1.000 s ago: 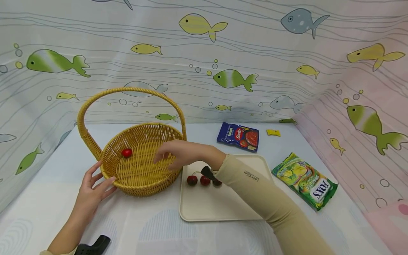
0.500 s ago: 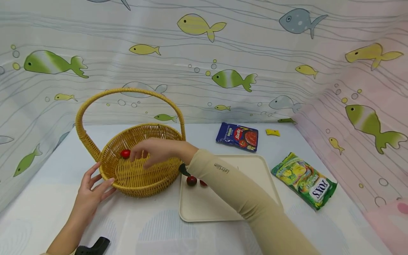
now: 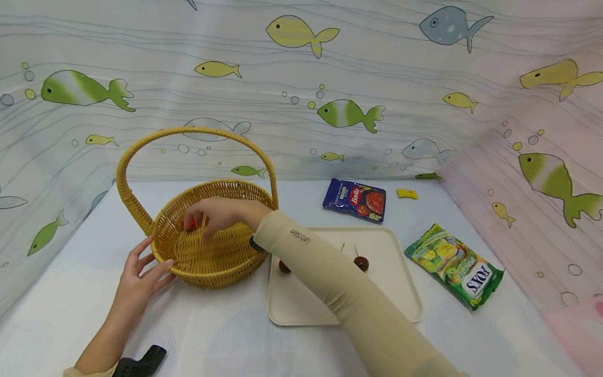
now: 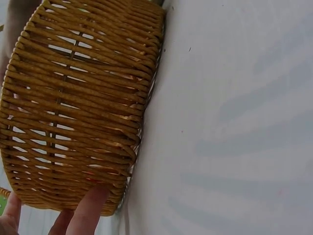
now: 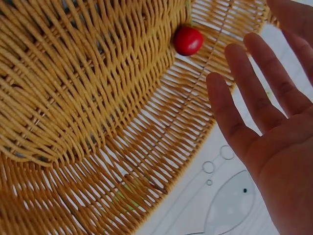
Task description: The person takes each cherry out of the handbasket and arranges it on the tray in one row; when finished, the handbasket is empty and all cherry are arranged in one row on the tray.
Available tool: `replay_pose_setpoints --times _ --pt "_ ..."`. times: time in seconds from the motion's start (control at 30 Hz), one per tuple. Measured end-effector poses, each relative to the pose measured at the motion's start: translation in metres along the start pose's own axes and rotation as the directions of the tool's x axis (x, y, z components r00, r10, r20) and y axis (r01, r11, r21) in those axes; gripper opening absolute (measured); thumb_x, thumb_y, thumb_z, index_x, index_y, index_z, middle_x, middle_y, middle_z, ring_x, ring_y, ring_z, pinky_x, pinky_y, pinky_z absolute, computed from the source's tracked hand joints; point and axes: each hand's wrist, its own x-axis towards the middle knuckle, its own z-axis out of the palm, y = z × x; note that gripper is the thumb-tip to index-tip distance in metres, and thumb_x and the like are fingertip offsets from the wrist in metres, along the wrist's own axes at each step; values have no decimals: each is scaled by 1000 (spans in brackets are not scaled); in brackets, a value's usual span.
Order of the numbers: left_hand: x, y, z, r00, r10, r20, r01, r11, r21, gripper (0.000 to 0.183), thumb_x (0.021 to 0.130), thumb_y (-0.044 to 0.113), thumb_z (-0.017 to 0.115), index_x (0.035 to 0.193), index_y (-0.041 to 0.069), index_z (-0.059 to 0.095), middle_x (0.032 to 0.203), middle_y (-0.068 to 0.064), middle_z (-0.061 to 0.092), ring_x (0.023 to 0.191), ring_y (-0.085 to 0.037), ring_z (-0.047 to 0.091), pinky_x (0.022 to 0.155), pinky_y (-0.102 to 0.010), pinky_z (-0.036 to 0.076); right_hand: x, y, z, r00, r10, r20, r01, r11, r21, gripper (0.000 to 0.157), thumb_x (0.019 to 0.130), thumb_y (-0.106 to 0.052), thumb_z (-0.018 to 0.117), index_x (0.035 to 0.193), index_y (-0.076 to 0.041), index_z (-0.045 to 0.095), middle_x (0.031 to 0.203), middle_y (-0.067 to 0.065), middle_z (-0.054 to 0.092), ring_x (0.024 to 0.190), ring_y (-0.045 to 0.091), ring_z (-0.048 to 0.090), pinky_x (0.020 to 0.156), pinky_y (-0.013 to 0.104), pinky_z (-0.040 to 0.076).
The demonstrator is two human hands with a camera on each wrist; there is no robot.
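Observation:
A round wicker basket (image 3: 207, 276) with a tall handle stands at the left of the table. My left hand (image 3: 141, 277) grips its near-left side, thumb at the rim; in the left wrist view, its fingers (image 4: 88, 213) lie against the woven outer wall. Inside sits a small glossy red fruit (image 5: 188, 40), like a cherry tomato. My right hand (image 3: 214, 212) is over the basket, its fingertips beside this fruit and partly covering it in the head view. The right wrist view shows the right fingers (image 5: 227, 103) extended, apart from the fruit.
Right of the basket lies a cream tray (image 3: 306, 317) with dark red stemmed cherries (image 3: 361, 263), partly hidden by my right sleeve. Behind it are a blue Barilla pouch (image 3: 355, 200) and a small yellow packet (image 3: 407, 193). A green Fox's bag (image 3: 454, 267) lies at the right.
My right hand has moved left across the basket and down to the red fruit. Its sleeve now uncovers a cherry at the tray's right. The left hand stays on the basket.

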Motion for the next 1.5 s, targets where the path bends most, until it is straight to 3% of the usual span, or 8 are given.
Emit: replay_pose_setpoints --times 0.33,0.57,0.8,1.0,1.2,1.4,1.5 --pt "1 5 1 1000 -2 1 2 1000 -9 74 92 15 59 149 26 13 136 -26 13 94 5 52 70 -20 53 23 11 -5 998 52 -38 -50 997 63 45 81 -3 71 123 -10 57 122 6 54 108 15 51 80 17 44" --pt "-1 5 2 1000 -12 -6 12 1000 6 75 92 18 60 149 26 12 137 -25 15 93 5 51 70 -19 53 35 23 7 996 88 -3 -88 996 22 49 85 -1 65 130 -15 53 132 -3 48 122 9 41 92 14 36" --pt "-4 5 3 1000 -14 -7 14 1000 -4 74 92 16 60 149 25 13 136 -23 16 94 3 51 71 -19 53 34 34 15 993 119 15 -120 991 52 58 85 -1 65 137 -21 46 141 -6 39 128 15 37 97 19 36" --pt "-3 6 4 1000 -17 -4 17 1000 1 75 92 15 60 149 23 11 136 -22 17 94 5 51 71 -19 53 34 39 17 992 119 50 -120 993 18 66 85 -3 66 141 -26 40 143 -8 34 131 9 29 102 22 31" --pt "-4 6 4 1000 -2 0 2 1000 2 74 93 14 59 149 21 12 136 -22 17 94 4 52 72 -19 53 38 40 18 998 66 21 -67 998 3 59 83 2 65 136 -19 47 134 -3 44 126 9 35 101 20 32" --pt "-4 7 3 1000 13 -2 -13 1000 10 74 93 13 58 149 21 11 137 -24 16 93 4 52 72 -19 53 42 36 19 995 81 50 -79 995 -53 62 86 -5 66 141 -20 41 141 -5 36 130 6 28 103 16 25" --pt "-4 7 2 1000 11 -2 -11 1000 12 74 93 12 57 150 20 10 137 -24 16 93 5 52 72 -19 53 45 35 19 996 76 46 -75 997 -33 62 84 -2 67 139 -19 43 138 -4 40 127 7 32 101 17 29"
